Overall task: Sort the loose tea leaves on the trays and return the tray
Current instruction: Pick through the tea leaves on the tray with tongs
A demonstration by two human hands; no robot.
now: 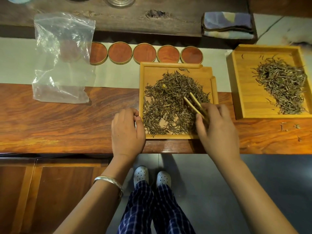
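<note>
Wooden table (67,119) spans the view, pale runner (118,76) laid along its middle. Clear plastic bag (63,56) lies at left, half on the runner. Right tray (249,92) sits at the far right edge, holding its own tea pile (283,88). Centre tray (207,73) sits near the front table edge; loose tea leaves (168,105) spread over most of it, one yellowish bit (163,85) near the pile's top. Folded cloth (228,25) at back right. Five round wooden coasters (144,53) in a row just behind the centre tray. Left hand (126,130) sits at the centre tray's left rim, fingers curled against the rim, thumb at the edge. Right hand (217,130) over the tray's near right corner, fingers pinching bamboo tweezers (194,103); tips apart, resting in the leaves. A few stray leaves (285,127) on the table in front of the right tray. Silver bangle (109,183) on left wrist.
</note>
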